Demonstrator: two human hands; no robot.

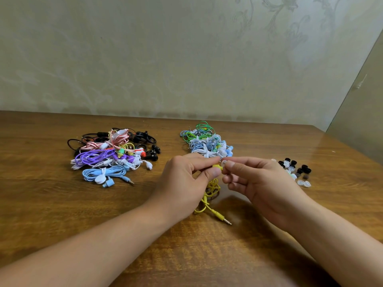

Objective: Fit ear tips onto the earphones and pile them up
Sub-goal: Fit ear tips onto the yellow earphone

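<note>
My left hand point(186, 179) pinches the yellow earbud point(217, 168) between thumb and forefinger, the other fingers curled in behind it. My right hand point(255, 179) meets it from the other side, thumb and forefinger nipped on a clear ear tip point(224, 162) held right against the earbud; whether the tip is seated on it I cannot tell. The yellow cable point(209, 195) hangs down from between my hands in a loose coil, and its jack plug point(224, 220) lies on the wooden table point(51, 204) just below.

Directly behind my fingers I see a pile of bundled earphones point(207, 141) in white, blue and green. Well off to the left lies a second heap of earphones point(112, 154), with black, pink, purple and light blue sets tangled together. To the right, near my right wrist, sits a scatter of loose ear tips point(296, 170), black and clear. A pale patterned wall point(186, 59) stands behind the table.
</note>
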